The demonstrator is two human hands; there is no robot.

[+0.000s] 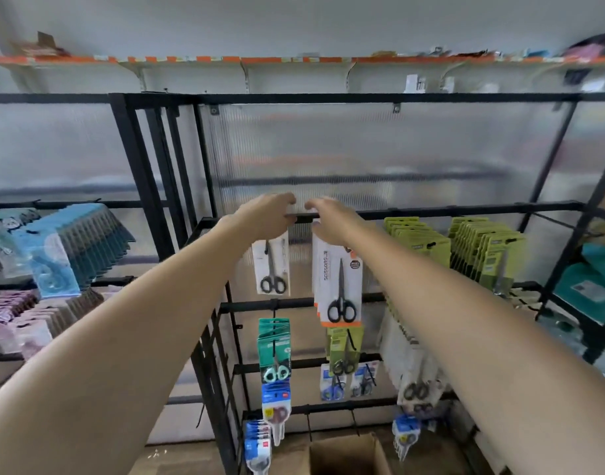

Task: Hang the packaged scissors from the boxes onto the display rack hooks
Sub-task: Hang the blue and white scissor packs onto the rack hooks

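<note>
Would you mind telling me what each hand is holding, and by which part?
Left hand holds a white scissors pack by its top edge; right hand holds the orange-trimmed pack likewise.

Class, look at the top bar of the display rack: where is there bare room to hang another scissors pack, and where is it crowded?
Bare bar runs between the right hand and the green packs. Crowded: the green packs fill the right end, and the left hand covers the bar above the small white pack.

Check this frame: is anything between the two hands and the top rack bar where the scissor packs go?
Nothing visible. The left hand and right hand are already up at the top bar, and white scissor packs hang directly beneath them. Their fingertips are hidden.
</note>
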